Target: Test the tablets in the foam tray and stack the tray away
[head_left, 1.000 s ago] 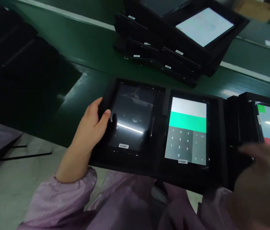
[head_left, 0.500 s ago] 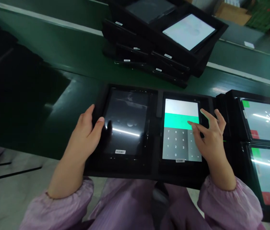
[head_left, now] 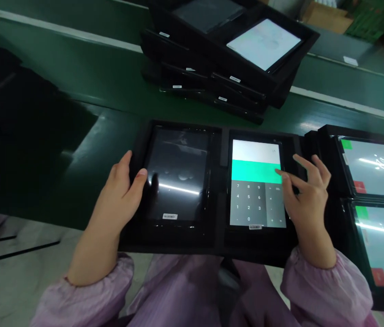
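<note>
A black two-slot tray [head_left: 219, 236] lies in front of me. Its left slot holds a tablet with a dark screen [head_left: 180, 168], and its right slot a tablet showing a calculator [head_left: 258, 195]. My left hand [head_left: 118, 197] grips the tray's left edge, thumb on top, some fingers hidden at the side. Over the right edge of the calculator tablet is my right hand [head_left: 306, 190], fingers spread and holding nothing. Its index fingertip is at the green band; whether it touches the glass I cannot tell. Small characters appear in the white field above.
Beyond the tray, more black trays with tablets [head_left: 208, 54] are stacked at angles on the green surface [head_left: 117, 91]. At the right lie tablets with pale screens and green and red corner blocks [head_left: 379, 168]. Dark stacked shapes [head_left: 14, 104] fill the left. A cardboard box [head_left: 328, 18] stands far back.
My right hand has shifted right, from over the calculator's green band to its right edge. Small characters now show in the white field. My left hand stays on the tray edge.
</note>
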Available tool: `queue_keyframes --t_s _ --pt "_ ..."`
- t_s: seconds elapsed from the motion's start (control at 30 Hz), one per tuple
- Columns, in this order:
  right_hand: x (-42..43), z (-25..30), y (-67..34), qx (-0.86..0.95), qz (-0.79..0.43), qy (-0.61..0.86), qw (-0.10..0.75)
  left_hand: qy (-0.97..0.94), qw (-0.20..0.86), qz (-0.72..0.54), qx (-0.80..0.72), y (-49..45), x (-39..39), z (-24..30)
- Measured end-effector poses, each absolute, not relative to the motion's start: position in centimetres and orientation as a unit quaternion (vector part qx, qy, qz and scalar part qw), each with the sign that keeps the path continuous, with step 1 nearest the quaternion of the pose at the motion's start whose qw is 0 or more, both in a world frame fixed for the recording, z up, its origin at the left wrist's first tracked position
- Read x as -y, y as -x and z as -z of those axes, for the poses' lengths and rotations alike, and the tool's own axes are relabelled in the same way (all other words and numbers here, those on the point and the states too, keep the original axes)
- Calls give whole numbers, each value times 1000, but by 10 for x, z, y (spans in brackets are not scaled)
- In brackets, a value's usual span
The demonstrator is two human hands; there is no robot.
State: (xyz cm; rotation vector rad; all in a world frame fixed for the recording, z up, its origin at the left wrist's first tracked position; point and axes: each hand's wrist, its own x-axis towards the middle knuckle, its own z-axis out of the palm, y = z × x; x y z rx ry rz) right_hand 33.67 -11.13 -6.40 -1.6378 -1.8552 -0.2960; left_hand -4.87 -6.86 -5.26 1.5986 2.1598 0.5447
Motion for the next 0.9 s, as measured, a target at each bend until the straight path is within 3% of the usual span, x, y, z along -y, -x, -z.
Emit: queue_keyframes --t_s 0.13,0.27,0.43,0.77,0.9 --pt "115 58 -337 693 125 626 335 -579 199 -211 -762 50 70 56" --pt "118 45 -321 744 46 562 359 -581 198 -222 -757 48 71 56" --pt "119 44 -309 805 -5 489 337 -591 194 -229 -749 47 71 56" --pt "117 49 -304 837 -25 486 251 -601 187 -210 -748 51 71 58" --pt "116 49 -315 775 22 547 316 -590 193 -201 -758 49 70 54"
